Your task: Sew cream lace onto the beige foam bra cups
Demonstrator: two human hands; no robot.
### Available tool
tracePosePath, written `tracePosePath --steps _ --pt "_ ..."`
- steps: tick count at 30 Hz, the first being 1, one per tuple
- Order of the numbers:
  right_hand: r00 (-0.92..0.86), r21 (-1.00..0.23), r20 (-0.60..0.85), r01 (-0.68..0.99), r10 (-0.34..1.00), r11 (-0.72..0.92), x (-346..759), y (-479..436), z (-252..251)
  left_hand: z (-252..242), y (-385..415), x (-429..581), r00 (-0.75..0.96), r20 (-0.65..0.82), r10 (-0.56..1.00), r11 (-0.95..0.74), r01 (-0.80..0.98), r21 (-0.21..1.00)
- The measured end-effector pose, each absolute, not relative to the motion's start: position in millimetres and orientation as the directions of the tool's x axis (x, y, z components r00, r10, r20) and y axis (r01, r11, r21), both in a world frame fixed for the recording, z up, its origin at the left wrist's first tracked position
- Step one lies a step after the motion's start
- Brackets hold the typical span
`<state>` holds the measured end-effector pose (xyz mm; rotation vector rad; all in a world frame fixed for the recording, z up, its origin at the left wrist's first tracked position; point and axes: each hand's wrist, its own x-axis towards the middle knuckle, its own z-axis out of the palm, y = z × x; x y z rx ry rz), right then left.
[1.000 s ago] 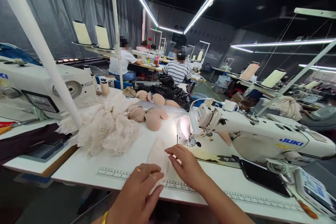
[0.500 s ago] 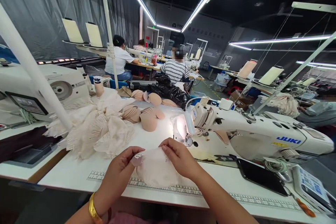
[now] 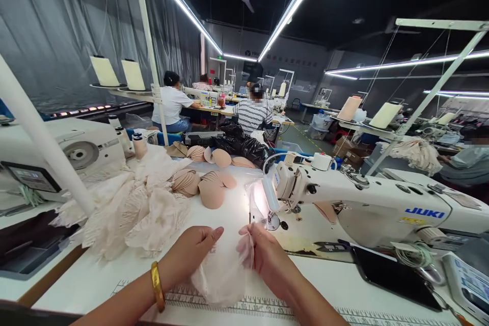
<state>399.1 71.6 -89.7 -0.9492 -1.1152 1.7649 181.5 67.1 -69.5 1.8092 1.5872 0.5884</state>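
Observation:
A pale, sheer fabric piece [image 3: 219, 280] hangs between my hands above the front of the sewing table. My right hand [image 3: 267, 252], at its right edge, pinches a gathered part between thumb and fingers. At the left edge, my left hand [image 3: 193, 249] is closed on the cloth, thumb pointing right; the fabric partly hides its fingers. A gold bangle [image 3: 157, 285] circles the left wrist. Just beyond my right hand stands the lit needle area of a white JUKI sewing machine [image 3: 367, 204].
Cream lace fabric [image 3: 141, 209] is heaped at left. Beige moulded cups [image 3: 212, 194] lie stacked behind my hands. Snips [image 3: 332, 246], a black phone [image 3: 393, 275] and a white device [image 3: 468, 285] lie at right. A printed ruler [image 3: 263, 306] runs along the front edge. Co-workers sit farther back.
The fabric has turned and now hangs lower, bunched toward my right hand. My left thumb has come off the top edge and points right. The camera view has tilted upward.

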Motion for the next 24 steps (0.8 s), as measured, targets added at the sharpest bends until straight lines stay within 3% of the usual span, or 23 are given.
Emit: tracePosePath --steps 3,5,9,14,19,24 --pt "-0.372 -0.994 -0.098 -0.007 0.923 -0.108 406 78 -96 -55 88 177 0.174 0.040 0.984 -0.168 0.829 0.533" --pt "-0.358 -0.994 -0.106 0.055 0.928 -0.092 410 83 -102 -43 109 174 0.182 0.139 0.974 -0.225 0.871 0.436" --pt "-0.377 -0.983 -0.153 -0.037 0.913 -0.180 414 93 -111 -32 166 179 0.270 0.266 0.925 -0.332 0.916 0.226" --pt "-0.349 -0.988 -0.100 -0.078 0.932 -0.135 416 97 -115 -44 230 203 0.376 0.263 0.889 -0.402 0.914 0.053" --pt "-0.283 -0.976 -0.126 -0.138 0.951 -0.171 416 96 -106 -35 249 217 0.383 0.333 0.861 -0.428 0.901 0.071" --pt "-0.203 -0.972 -0.144 -0.153 0.969 -0.176 421 98 -98 -11 207 203 0.126 0.532 0.837 -0.313 0.908 0.277"
